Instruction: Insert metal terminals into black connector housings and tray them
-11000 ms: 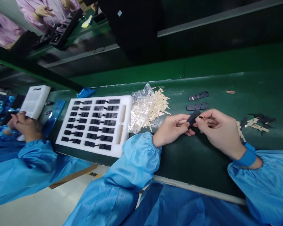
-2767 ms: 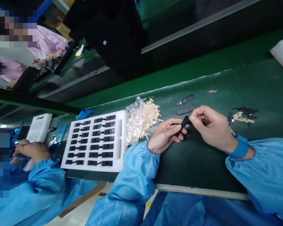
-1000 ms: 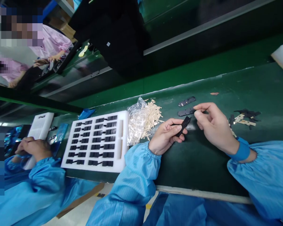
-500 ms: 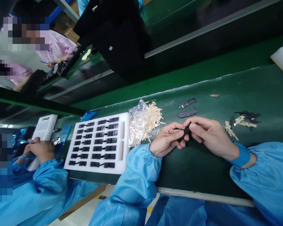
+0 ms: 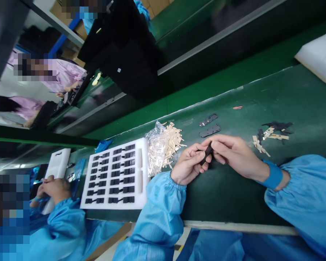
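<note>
A small black plastic part (image 5: 206,153) is pinched between both hands over the green table. My left hand (image 5: 189,162) grips its lower end with thumb and fingers. At its upper end, the thumb and fingertips of my right hand (image 5: 229,154) press on it; the fingers hide much of its shape. Just beyond the hands lie two flat dark plates (image 5: 210,131) side by side. To the left of my left hand, beige slotted strips (image 5: 174,141) spill beside a clear plastic bag (image 5: 157,146).
A white foam tray (image 5: 143,181) holding rows of black parts stands on the left. Mixed black and beige pieces (image 5: 273,136) lie to the right. White foam (image 5: 315,59) rests at the far right. A co-worker's hands (image 5: 54,188) are at the left.
The camera view has shifted slightly, so the scene sits a little differently in the picture. Both hands keep hold of the black plastic part with almost the same grip.
</note>
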Demonstrator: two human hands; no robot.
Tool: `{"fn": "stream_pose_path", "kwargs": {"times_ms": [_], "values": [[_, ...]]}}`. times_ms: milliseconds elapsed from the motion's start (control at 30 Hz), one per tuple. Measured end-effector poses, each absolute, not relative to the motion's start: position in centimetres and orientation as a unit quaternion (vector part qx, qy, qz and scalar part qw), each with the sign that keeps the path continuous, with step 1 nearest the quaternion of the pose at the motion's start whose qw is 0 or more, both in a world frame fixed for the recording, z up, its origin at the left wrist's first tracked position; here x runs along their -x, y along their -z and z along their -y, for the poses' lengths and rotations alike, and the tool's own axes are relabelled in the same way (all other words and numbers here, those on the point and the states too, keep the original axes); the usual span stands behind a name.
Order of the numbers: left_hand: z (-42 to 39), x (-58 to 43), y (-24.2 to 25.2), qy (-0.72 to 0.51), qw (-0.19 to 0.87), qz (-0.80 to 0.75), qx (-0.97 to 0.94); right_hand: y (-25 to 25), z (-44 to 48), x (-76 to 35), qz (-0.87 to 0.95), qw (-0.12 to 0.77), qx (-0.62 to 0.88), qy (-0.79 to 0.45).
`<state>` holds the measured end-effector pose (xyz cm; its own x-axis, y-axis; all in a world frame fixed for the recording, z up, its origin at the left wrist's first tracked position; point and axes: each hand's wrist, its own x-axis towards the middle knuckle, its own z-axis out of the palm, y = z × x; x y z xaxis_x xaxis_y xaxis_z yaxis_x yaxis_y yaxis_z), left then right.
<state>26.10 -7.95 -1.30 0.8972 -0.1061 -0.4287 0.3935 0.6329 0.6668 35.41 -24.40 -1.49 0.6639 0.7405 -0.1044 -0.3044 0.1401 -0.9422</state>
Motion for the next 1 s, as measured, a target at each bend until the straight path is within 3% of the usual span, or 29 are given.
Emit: {"fn": "stream_pose_path", "kwargs": {"times_ms": [200,1000], "values": [[8.3,-26.0,1.2,0.157,0.896,-0.183,-0.373,0.9,24.7,-35.1,0.224,0.705,0.601,-0.303],[8.4,-26.1,1.2,0.128,0.867,-0.158,-0.455,2.4,25.1,-36.4,0.233,0.697,0.586,-0.341]]}}
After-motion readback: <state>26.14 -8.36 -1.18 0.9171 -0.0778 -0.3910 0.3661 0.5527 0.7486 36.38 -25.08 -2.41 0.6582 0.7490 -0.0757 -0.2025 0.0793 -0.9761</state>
